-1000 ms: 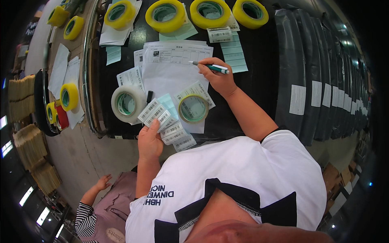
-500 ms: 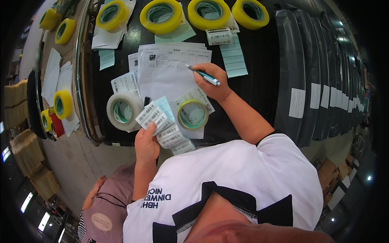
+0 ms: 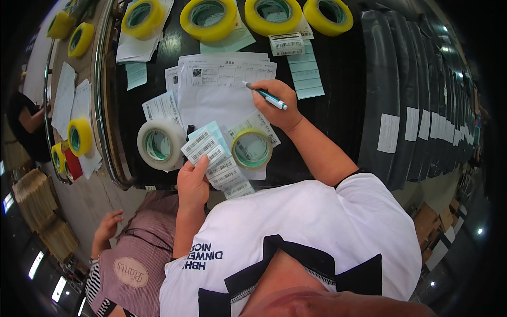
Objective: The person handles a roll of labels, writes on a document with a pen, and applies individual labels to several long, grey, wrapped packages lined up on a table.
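Observation:
Between the thumb and fingers of my left hand [image 3: 193, 182] is a folded strip of barcode labels [image 3: 222, 168], hanging toward my chest. My right hand [image 3: 277, 104] grips a teal and white pen [image 3: 273, 100], its tip over the printed sheet [image 3: 219, 79] on the black table. A clear tape roll [image 3: 158, 145] lies left of the labels, and a yellowish tape roll [image 3: 251, 148] to their right rests on a printed slip. The lower edge of the sheet is hidden behind the labels.
Several yellow tape rolls [image 3: 208, 19] line the far edge on papers and label strips. Dark plastic packages [image 3: 388, 100] stand in a row at right. A metal rail [image 3: 99, 95] bounds the table's left side; beyond it a person in an apron [image 3: 137, 253] stands close, another [image 3: 29, 124] farther off.
The label strip in my left hand has spread flatter and shifted slightly right. My right hand stays nearly still with the pen. The aproned person's hand has moved left, and another person has appeared at far left.

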{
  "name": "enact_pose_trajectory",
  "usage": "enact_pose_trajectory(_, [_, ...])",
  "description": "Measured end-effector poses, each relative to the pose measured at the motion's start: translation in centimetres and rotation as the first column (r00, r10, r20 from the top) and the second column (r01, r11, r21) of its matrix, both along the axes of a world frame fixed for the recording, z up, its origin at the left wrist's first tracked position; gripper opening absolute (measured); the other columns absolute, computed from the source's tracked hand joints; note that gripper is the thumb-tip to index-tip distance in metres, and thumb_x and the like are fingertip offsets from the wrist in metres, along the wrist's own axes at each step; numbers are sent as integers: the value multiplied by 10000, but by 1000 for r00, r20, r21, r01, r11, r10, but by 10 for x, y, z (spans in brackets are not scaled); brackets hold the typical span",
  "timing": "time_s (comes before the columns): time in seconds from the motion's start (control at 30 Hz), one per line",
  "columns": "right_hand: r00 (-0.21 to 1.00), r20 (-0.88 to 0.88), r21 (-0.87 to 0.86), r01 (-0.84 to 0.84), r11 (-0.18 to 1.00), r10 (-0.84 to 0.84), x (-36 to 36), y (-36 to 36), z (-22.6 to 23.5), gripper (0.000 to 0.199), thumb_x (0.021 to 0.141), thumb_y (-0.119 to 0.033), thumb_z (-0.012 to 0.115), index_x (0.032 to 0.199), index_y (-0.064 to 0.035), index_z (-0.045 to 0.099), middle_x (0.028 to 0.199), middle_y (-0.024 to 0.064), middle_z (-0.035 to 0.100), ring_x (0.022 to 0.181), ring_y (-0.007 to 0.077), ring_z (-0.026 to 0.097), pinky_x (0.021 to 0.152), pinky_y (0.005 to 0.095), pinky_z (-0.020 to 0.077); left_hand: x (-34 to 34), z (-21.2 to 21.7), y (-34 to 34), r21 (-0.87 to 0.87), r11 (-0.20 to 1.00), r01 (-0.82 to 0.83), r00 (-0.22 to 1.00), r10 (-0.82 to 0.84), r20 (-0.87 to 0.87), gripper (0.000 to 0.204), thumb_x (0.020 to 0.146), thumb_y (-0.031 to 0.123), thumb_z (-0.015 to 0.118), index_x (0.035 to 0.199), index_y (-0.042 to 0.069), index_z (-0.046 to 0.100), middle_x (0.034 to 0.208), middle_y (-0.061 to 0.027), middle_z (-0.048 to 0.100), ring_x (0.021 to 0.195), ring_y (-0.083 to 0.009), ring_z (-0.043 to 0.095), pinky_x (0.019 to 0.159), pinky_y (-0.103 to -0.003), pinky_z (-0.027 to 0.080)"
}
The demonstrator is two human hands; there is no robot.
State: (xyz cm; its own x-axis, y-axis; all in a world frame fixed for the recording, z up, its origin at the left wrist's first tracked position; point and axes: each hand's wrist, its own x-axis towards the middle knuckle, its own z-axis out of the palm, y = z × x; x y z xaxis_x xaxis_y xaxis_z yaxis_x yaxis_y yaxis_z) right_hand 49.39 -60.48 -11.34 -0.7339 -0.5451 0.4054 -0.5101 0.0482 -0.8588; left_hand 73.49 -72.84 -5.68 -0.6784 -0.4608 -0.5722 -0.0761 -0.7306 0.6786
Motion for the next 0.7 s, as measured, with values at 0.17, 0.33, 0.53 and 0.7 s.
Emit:
enact_pose_trajectory(0.17, [996, -92, 46, 8, 999, -3, -5, -1, -4, 160, 728, -45, 688, 888, -48, 678, 820, 99, 673, 738, 260, 652, 680, 328, 519, -6, 4, 1, -38, 998, 40, 994, -36, 103, 281, 948, 92, 562, 1178, -69, 574, 1144, -117, 635, 1006, -168, 619, 885, -302, 486])
enact_pose_trajectory(0.33, [997, -76, 65, -7, 998, 12, 0, -1, -5, 163, 737, -39, 685, 899, -48, 681, 842, 101, 677, 759, 260, 656, 704, 326, 523, -2, 3, 6, -34, 998, 53, 987, -48, 154, 262, 934, 116, 593, 1132, -53, 617, 1080, -92, 655, 938, -140, 619, 843, -289, 493])
enact_pose_trajectory(0.53, [999, -36, 78, -7, 997, 10, 2, -1, -4, 170, 736, -27, 680, 904, -51, 674, 840, 92, 677, 749, 253, 654, 695, 326, 523, -4, 4, 7, -108, 989, 99, 975, -75, 210, 257, 948, 120, 567, 1131, -55, 608, 1086, -114, 657, 951, -172, 635, 861, -316, 504])
enact_pose_trajectory(0.7, [995, -100, 65, -9, 998, 16, 0, -2, -2, 165, 739, -26, 681, 902, -50, 672, 838, 93, 675, 750, 246, 653, 689, 316, 523, -1, 5, 8, -106, 990, 96, 974, -72, 214, 256, 945, 122, 573, 1129, -51, 613, 1076, -108, 660, 938, -165, 634, 850, -312, 505])
